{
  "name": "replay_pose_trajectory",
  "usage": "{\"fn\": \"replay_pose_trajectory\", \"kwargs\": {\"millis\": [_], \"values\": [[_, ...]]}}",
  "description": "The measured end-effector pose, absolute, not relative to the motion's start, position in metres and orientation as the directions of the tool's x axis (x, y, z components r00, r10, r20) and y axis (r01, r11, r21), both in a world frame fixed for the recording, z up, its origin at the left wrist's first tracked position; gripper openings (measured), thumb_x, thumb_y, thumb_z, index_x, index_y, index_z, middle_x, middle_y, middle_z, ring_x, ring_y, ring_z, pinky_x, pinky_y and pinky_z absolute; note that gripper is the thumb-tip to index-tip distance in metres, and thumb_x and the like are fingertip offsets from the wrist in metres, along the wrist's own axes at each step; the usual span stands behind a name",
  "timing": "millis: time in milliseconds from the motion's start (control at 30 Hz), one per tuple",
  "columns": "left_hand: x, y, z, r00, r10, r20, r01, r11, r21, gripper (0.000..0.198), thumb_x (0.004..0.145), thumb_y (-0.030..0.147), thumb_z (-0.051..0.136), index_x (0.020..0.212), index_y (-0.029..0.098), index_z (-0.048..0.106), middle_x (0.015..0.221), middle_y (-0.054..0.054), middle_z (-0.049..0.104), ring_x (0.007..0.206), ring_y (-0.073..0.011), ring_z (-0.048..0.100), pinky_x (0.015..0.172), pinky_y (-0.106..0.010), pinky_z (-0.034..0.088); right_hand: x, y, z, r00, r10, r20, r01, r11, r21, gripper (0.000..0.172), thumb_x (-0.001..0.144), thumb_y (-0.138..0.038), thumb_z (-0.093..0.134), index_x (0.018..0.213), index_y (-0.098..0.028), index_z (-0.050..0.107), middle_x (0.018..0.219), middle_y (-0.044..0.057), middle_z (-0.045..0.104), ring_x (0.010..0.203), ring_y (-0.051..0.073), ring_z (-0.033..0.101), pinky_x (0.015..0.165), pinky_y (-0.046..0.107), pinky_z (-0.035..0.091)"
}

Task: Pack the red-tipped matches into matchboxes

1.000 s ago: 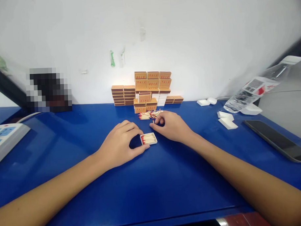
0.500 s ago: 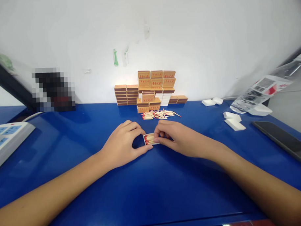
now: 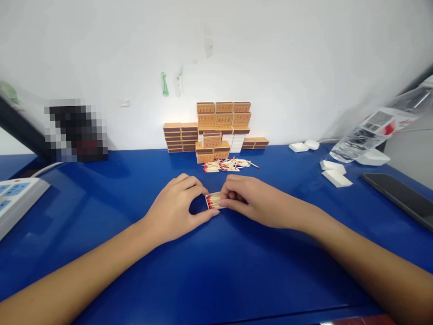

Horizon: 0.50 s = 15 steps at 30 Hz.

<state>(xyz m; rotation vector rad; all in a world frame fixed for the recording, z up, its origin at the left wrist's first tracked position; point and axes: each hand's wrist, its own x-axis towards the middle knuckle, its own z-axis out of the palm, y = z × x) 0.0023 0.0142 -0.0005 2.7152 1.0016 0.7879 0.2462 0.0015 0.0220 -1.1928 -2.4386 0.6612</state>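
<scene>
A small white matchbox tray filled with red-tipped matches lies on the blue table between my hands. My left hand curls round its left end, thumb and forefinger pinching it. My right hand covers its right end with bent fingers pressed on the matches. Behind them lies a loose heap of matches, apart from both hands.
Stacks of tan matchboxes stand against the white wall. White trays and a plastic bottle lie at the right, with a dark phone near the edge. A white power strip sits at far left.
My right hand came back from the loose heap of matches to the tray and now rests on its right end. My left hand kept its hold.
</scene>
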Motion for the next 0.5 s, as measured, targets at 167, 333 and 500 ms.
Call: {"fn": "replay_pose_trajectory", "kwargs": {"millis": [167, 333, 500], "values": [[0.0023, 0.0138, 0.0002, 0.642, 0.642, 0.418, 0.566, -0.765, 0.307, 0.031, 0.091, 0.047, 0.078, 0.103, 0.019, 0.073, 0.104, -0.007, 0.073, 0.097, -0.0265, 0.064, 0.089, -0.046, 0.054, 0.2499, 0.0018, 0.0248, -0.597, 0.799, 0.073, 0.662, 0.541, -0.519, 0.019, 0.106, -0.031, 0.058, 0.09, -0.02, 0.062, 0.093, 0.002, 0.065, 0.081, 0.016, 0.057, 0.073, 0.03, 0.041], [0.0027, 0.0142, -0.0006, 0.642, 0.641, 0.421, 0.561, -0.767, 0.312, 0.031, 0.091, 0.047, 0.078, 0.103, 0.018, 0.073, 0.104, -0.007, 0.073, 0.097, -0.0258, 0.064, 0.089, -0.046, 0.054, 0.247, -0.002, 0.0232, -0.6, 0.798, 0.058, 0.658, 0.533, -0.531, 0.025, 0.108, -0.036, 0.054, 0.09, -0.02, 0.06, 0.095, 0.003, 0.063, 0.081, 0.016, 0.057, 0.075, 0.031, 0.043], [0.0024, 0.0146, -0.0006, 0.644, 0.642, 0.415, 0.563, -0.766, 0.311, 0.031, 0.091, 0.047, 0.077, 0.103, 0.019, 0.073, 0.104, -0.007, 0.073, 0.097, -0.0261, 0.064, 0.09, -0.046, 0.054, 0.2462, 0.0029, 0.0223, -0.585, 0.8, 0.133, 0.63, 0.552, -0.547, 0.02, 0.106, -0.031, 0.055, 0.091, -0.02, 0.063, 0.088, 0.002, 0.065, 0.077, 0.016, 0.056, 0.071, 0.03, 0.042]]}}
